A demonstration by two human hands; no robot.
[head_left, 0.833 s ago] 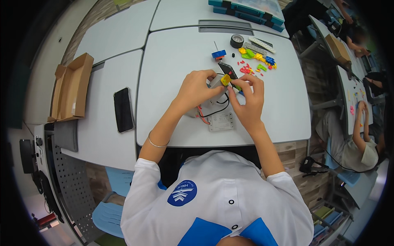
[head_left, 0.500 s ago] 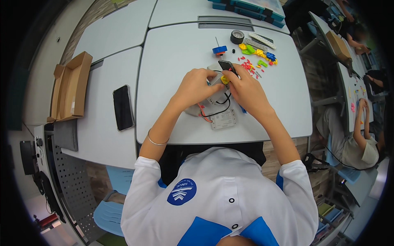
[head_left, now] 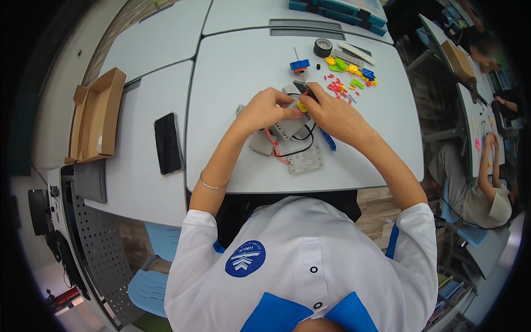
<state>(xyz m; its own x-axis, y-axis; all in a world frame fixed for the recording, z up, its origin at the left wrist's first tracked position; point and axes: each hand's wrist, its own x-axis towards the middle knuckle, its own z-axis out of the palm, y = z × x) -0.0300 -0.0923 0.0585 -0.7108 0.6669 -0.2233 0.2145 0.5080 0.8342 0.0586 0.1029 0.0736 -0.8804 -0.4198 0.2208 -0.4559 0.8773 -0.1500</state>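
Note:
Both of my hands meet over a build of grey blocks (head_left: 286, 126) on the table. My left hand (head_left: 265, 110) is closed on this grey build, thumb and fingertips beside a small yellow piece (head_left: 302, 107). In my right hand (head_left: 334, 115) a dark flat bar (head_left: 306, 90) is pinched, slanting up over the build. A black cable (head_left: 301, 148) and an orange cable (head_left: 272, 143) run to a pale grey box (head_left: 306, 160) nearer me. A blue beam (head_left: 328, 141) lies under my right wrist. The fingertips partly hide where the parts touch.
Beyond my hands stand a blue wheel on an axle (head_left: 299, 65) and a black tyre (head_left: 323, 47). Pink pegs (head_left: 336, 87), yellow pieces and beams (head_left: 357, 53) lie at the right. A phone (head_left: 168, 144) and an open cardboard box (head_left: 97, 119) are left. Teal cases (head_left: 338, 15) stand at the back.
My right hand and forearm have swung slightly, showing more of the blue beam. The dark bar tilts more, and more of the grey build shows by my left hand.

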